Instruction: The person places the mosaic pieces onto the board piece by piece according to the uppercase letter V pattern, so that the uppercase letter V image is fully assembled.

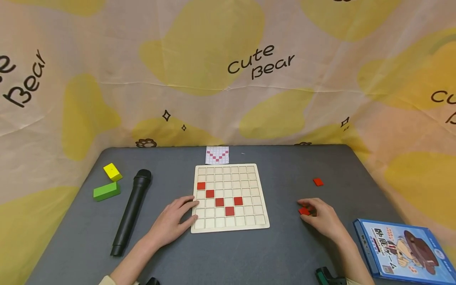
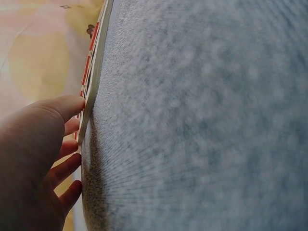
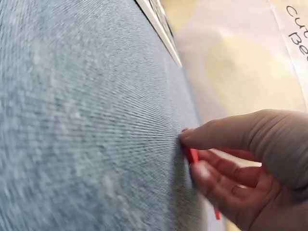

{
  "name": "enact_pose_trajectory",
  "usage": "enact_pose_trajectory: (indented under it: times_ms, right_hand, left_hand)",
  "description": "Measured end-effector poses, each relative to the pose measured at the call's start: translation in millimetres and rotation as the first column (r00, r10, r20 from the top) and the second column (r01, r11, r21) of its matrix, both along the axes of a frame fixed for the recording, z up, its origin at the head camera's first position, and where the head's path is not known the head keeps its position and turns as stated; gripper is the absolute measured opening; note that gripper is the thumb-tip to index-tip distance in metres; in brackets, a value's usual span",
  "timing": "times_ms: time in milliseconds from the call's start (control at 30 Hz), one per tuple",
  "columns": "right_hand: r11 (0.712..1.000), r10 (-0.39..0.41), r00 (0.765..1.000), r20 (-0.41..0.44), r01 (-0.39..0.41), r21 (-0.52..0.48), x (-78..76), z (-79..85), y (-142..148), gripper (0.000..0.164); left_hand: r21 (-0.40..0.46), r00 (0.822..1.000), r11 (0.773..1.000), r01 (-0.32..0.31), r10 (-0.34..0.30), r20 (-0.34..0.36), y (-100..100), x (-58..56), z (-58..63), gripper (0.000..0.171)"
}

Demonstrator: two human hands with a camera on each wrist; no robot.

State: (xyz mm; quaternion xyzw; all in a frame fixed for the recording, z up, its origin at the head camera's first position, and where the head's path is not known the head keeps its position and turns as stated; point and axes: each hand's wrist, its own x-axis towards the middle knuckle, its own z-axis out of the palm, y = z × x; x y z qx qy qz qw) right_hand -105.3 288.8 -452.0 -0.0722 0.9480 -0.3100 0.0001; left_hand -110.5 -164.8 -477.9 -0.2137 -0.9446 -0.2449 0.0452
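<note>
A pale grid board (image 1: 248, 178) lies on the table, with several red square tiles (image 1: 229, 211) set in its cells. My left hand (image 1: 172, 219) rests at the board's left edge, thumb and fingertips touching the rim, also seen in the left wrist view with the board (image 2: 94, 82) edge-on. To the right of the board, my right hand (image 1: 325, 219) pinches a red square tile (image 1: 304, 211) between thumb and finger, close over the table. The right wrist view shows this tile (image 3: 191, 154) partly hidden by the fingers. Another red tile (image 1: 318, 181) lies farther back.
A card with a pink V pattern (image 1: 217, 155) lies behind the board. On the left are a black microphone (image 1: 131, 213), a yellow block (image 1: 113, 172) and a green block (image 1: 106, 191). A blue illustrated box (image 1: 406, 251) sits at the front right of the grey table (image 1: 281, 253).
</note>
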Motion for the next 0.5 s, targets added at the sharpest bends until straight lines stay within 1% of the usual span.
enact_pose_trajectory:
  times_ms: [100, 200, 400, 500]
  right_hand:
    - [0.998, 0.017, 0.999, -0.035, -0.019, -0.056, -3.3, -4.5, -2.3, 0.039]
    - [0.996, 0.023, 0.997, -0.070, -0.028, -0.084, -6.2, -7.4, -5.0, 0.041]
    - [0.999, 0.010, 0.993, -0.121, -0.015, -0.035, -9.9, -7.1, -7.5, 0.037]
    - [0.999, 0.009, 0.991, -0.133, -0.013, -0.032, -12.6, -7.3, -10.4, 0.036]
  left_hand:
    - [-0.002, 1.000, 1.000, -0.006, 0.006, 0.006, -0.4, -0.6, -0.2, 0.046]
    - [-0.006, 1.000, 1.000, -0.009, 0.009, 0.008, -0.6, -1.4, -0.6, 0.046]
    - [-0.012, 1.000, 1.000, -0.007, 0.007, 0.005, 0.0, -1.4, -1.0, 0.046]
    - [-0.008, 1.000, 1.000, -0.003, 0.003, 0.008, 0.1, -0.8, -1.0, 0.046]
